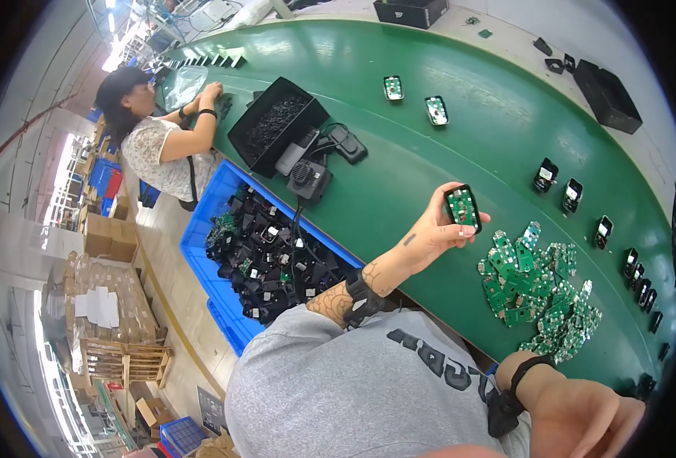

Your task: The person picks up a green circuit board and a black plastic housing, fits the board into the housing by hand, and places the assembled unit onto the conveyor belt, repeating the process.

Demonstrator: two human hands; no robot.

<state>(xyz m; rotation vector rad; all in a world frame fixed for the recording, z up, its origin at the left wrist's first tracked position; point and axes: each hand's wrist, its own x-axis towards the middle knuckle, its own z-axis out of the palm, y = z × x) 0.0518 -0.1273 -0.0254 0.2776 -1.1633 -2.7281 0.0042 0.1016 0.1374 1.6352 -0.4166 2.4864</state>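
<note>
Raised over the bench, my left hand (441,229) grips a small black plastic housing (462,208) with a green circuit board set in it. Thumb and fingers hold it by the edges, board side showing. To the right of it lies a loose heap of green circuit boards (533,282) on the green bench. My right hand (582,416) is low at the right, past the near side of that heap. Its fingers bend downward and the lower edge of the picture cuts off the tips, so whatever they hold, if anything, is hidden.
A blue crate (208,202) of black housings stands against the bench at left. Behind it are a black bin (265,126) of small dark parts and a black device (309,179) with a cable. Housings with boards (436,111) line the far side. A co-worker (162,137) works at far left.
</note>
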